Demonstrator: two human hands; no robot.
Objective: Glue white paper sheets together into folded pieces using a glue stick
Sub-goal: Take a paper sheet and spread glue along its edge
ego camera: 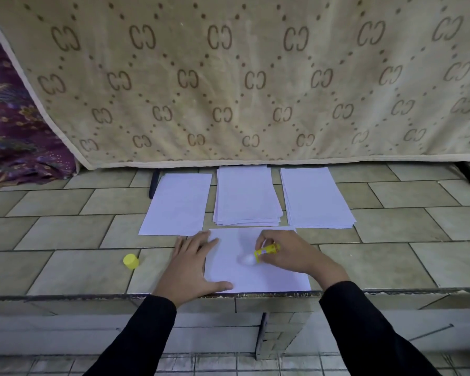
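Gripping the glue stick (267, 250) in my right hand (288, 253), I have my fingers and thumb curled round its yellow barrel. Its white tip is tilted down and to my left over the white sheet (255, 280) in front of me. The tip is blurred, so I cannot tell just where it meets the paper. My left hand (193, 264) lies flat, fingers straight and spread, pressing on the sheet's left edge, with the thumb reaching along the near corner. Both my arms are in black sleeves (364, 321).

The sheet lies lengthwise across me, at the near edge of the tiled ledge (65, 240). The yellow cap (130, 261) stands on the tiles to the left of my left hand, apart from it.

Beyond the sheet, three lots of white paper lie side by side. On the left is what looks like a single sheet (178, 204), its near corner just beside my left fingertips. In the middle is a stack (246, 196) with its near edges slightly fanned. On the right is another stack (315, 198).

Behind them hangs a beige patterned cloth (228, 77) reaching down to the tiles, and a purple flowered fabric (17, 131) shows at the far left.
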